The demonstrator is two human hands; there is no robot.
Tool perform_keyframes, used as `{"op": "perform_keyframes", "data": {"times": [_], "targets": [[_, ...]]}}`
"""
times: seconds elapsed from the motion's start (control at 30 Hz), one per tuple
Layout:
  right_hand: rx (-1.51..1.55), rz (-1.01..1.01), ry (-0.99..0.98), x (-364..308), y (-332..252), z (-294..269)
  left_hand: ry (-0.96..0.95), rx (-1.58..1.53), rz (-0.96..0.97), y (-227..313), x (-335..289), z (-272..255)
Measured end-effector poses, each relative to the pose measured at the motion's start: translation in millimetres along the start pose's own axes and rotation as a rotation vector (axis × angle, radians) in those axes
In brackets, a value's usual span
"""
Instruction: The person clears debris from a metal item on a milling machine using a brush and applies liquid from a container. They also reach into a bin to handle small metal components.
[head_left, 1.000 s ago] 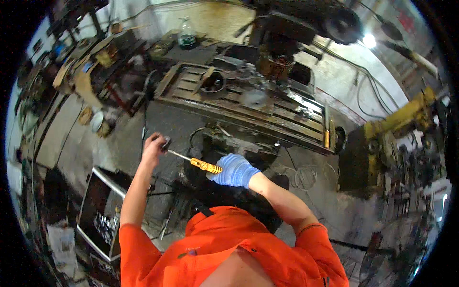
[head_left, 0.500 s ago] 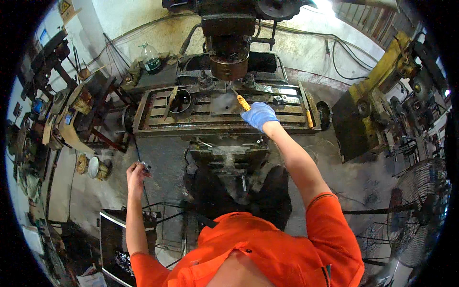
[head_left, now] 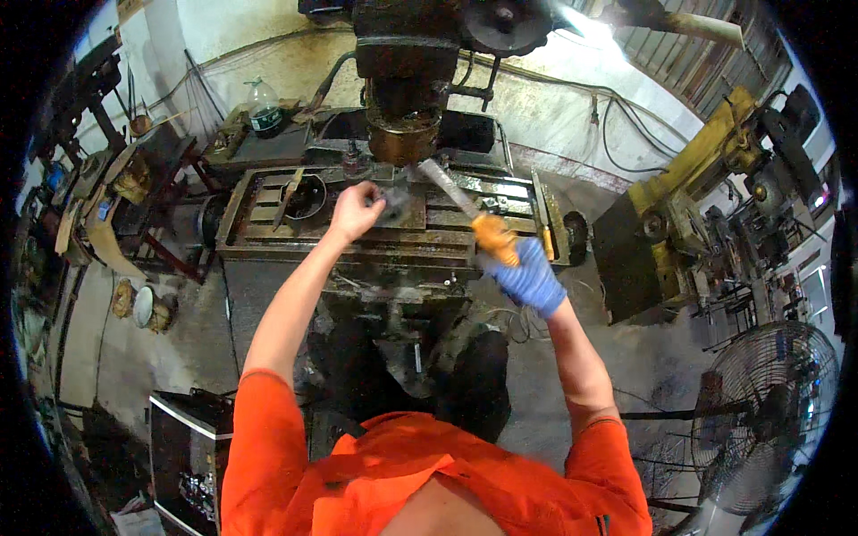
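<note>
My bare left hand (head_left: 356, 213) is closed on a small grey metal part (head_left: 391, 202), which it holds above the slotted table (head_left: 447, 239) of a machine. Blur hides the part's exact shape. In its blue glove, my right hand (head_left: 529, 275) grips the orange-yellow handle of a flat file (head_left: 458, 195). The file's blade points up and left, its tip just below and to the right of the machine's spindle head (head_left: 404, 141). Left of my left hand, a round dark pan (head_left: 308, 198) stands on the table with a stick-like tool (head_left: 288, 196) across its edge.
Another yellow-handled tool (head_left: 546, 234) lies at the table's right end. A large standing fan (head_left: 764, 402) is at the lower right. At the lower left is a dark bin (head_left: 183, 413) with shiny metal parts. A clear plastic bottle (head_left: 264, 112) stands behind the table on the left.
My left hand has risen from the lower left, beside the bin, to above the table with the metal part. My right hand has drawn the file back toward me and right. The view has shifted slightly.
</note>
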State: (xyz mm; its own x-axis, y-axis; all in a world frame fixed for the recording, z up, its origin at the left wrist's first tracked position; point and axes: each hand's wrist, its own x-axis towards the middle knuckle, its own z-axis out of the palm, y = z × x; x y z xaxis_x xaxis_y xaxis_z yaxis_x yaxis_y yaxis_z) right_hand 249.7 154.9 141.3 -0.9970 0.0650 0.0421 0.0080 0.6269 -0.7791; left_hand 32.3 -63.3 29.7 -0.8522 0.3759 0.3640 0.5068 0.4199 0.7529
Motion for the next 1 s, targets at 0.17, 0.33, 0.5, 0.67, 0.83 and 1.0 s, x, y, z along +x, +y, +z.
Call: {"op": "perform_keyframes", "data": {"times": [0.17,0.33,0.5,0.67,0.83,1.0], "targets": [[0.253,-0.092,0.072,45,96,27,-0.009,0.475,0.086,3,22,42],[0.024,0.228,0.059,55,195,94,-0.060,0.505,0.092,7,33,50],[-0.322,0.273,0.118,29,131,85,0.009,0.521,0.106,-10,38,53],[-0.115,0.275,0.164,2,127,37,0.078,0.566,-0.003,-10,49,65],[-0.060,-0.109,0.539,16,62,-77,0.133,0.587,-0.146,-10,55,66],[0.338,-0.882,0.827,66,-79,-215,0.144,0.585,-0.162,-19,52,54]]}}
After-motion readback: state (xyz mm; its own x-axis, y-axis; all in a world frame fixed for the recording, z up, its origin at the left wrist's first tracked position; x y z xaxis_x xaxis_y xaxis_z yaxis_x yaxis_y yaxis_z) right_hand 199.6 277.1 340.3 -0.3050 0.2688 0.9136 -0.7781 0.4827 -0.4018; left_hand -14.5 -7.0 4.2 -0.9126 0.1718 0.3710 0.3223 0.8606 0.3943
